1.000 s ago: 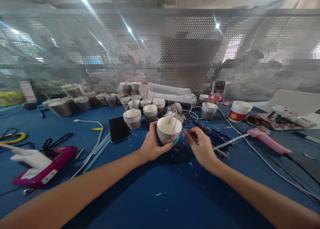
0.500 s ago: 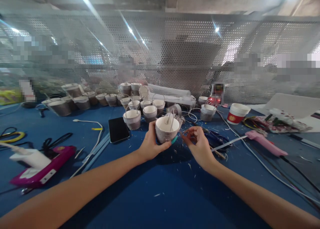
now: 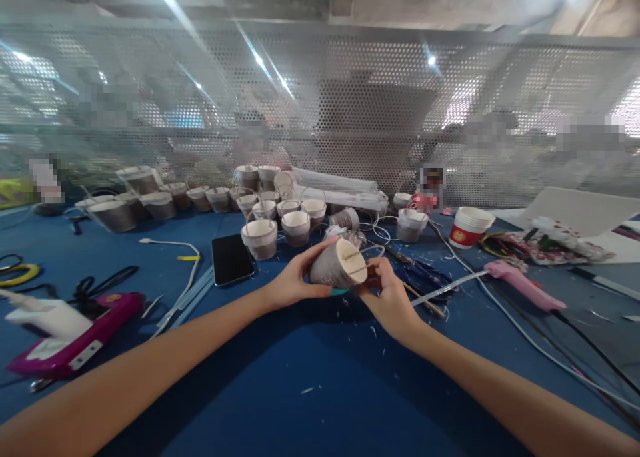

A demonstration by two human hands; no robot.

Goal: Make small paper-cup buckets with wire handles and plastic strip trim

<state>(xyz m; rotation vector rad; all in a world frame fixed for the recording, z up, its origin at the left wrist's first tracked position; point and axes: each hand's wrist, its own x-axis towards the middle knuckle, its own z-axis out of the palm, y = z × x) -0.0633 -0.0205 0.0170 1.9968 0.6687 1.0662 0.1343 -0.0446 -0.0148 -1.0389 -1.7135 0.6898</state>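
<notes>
Here, a left hand (image 3: 293, 284) grasps a tilted cup (image 3: 331, 265) between the two hands while the right hand (image 3: 387, 300) has its fingertips at the rim; whether they pinch anything cannot be told.

Too hard a squeeze could dent the wall; a stray tug could spring the thin, looped handle (image 3: 375, 246) loose. The cup tapers, grey-brown and rough-looking outside, pale inside; similar cups (image 3: 260, 242) stand beyond the left hand, a pink glue gun (image 3: 525, 286) lies right of the right.
</notes>
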